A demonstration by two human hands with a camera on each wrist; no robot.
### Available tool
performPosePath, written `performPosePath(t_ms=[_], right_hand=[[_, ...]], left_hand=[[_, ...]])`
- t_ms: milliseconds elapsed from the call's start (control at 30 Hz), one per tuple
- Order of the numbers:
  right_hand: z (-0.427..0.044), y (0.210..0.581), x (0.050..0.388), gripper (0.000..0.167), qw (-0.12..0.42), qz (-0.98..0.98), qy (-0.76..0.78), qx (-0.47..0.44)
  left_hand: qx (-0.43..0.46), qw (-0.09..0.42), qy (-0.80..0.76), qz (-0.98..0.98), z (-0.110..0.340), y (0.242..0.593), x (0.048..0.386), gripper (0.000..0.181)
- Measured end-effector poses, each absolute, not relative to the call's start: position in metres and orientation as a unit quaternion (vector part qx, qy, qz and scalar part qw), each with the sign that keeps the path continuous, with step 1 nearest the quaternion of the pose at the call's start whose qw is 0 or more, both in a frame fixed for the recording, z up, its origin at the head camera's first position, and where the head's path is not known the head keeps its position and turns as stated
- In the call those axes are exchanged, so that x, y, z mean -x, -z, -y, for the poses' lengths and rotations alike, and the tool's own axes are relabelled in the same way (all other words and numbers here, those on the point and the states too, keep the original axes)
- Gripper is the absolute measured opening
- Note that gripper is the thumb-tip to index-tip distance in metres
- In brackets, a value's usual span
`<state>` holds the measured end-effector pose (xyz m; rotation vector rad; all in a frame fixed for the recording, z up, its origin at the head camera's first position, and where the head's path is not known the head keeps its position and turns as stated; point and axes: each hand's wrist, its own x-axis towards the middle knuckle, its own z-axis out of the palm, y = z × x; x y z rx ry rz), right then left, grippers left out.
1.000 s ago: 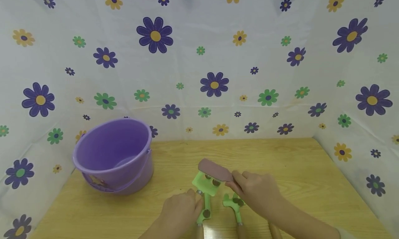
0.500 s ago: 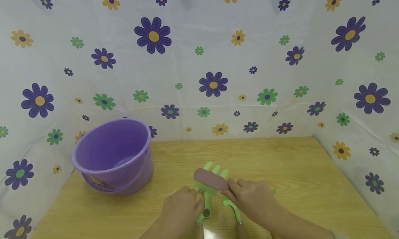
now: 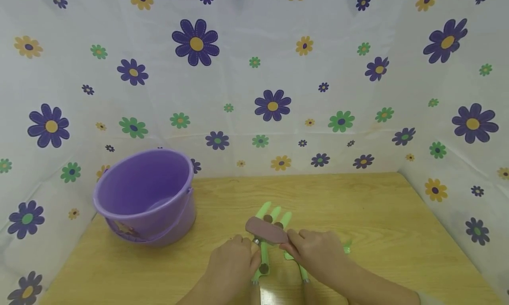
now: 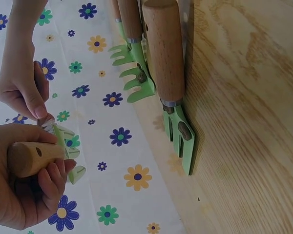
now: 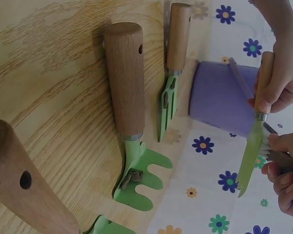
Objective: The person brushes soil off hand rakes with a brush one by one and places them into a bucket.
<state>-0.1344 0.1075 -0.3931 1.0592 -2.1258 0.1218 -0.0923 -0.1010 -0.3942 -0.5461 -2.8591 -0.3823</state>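
My left hand (image 3: 230, 263) grips the wooden handle (image 4: 36, 158) of a green fork (image 3: 262, 210), raised above the table with its tines pointing away. Brown spots show on the fork. My right hand (image 3: 322, 254) holds a brush with a mauve-brown back (image 3: 264, 230) across the fork's head. In the right wrist view, the white bristles (image 5: 264, 141) are against the green metal (image 5: 251, 151). Below lie a flat green fork (image 4: 187, 146) and a green rake (image 5: 146, 170), both with brown lumps on them.
A purple bucket (image 3: 175, 227) stands at the left of the wooden table (image 3: 338, 194). Another green tool with a wooden handle (image 5: 29, 180) lies right of the rake. A flower-printed sheet (image 3: 238, 84) surrounds the back and sides.
The fork in my left hand has turned, so its tines now extend past the brush. My right hand has moved the brush slightly left and nearer me.
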Motion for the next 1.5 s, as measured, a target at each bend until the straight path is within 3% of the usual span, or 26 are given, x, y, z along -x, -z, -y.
performPosePath(t_ms=[633, 1300, 1367, 1500], right_hand=[[-0.113, 0.402, 0.151, 0.061, 0.393, 0.833, -0.033, -0.387], [-0.124, 0.404, 0.165, 0.065, 0.365, 0.857, -0.016, -0.364], [-0.125, 0.404, 0.167, 0.062, 0.361, 0.859, -0.013, -0.362], [-0.127, 0.403, 0.168, 0.039, 0.349, 0.867, -0.001, -0.357]], left_hand=[[0.171, 0.085, 0.147, 0.971, 0.102, 0.397, 0.091, 0.033], [0.176, 0.102, 0.145, 0.968, 0.103, 0.4, 0.09, 0.036], [0.176, 0.102, 0.143, 0.969, 0.103, 0.4, 0.09, 0.036], [0.179, 0.098, 0.138, 0.969, 0.103, 0.399, 0.09, 0.037]])
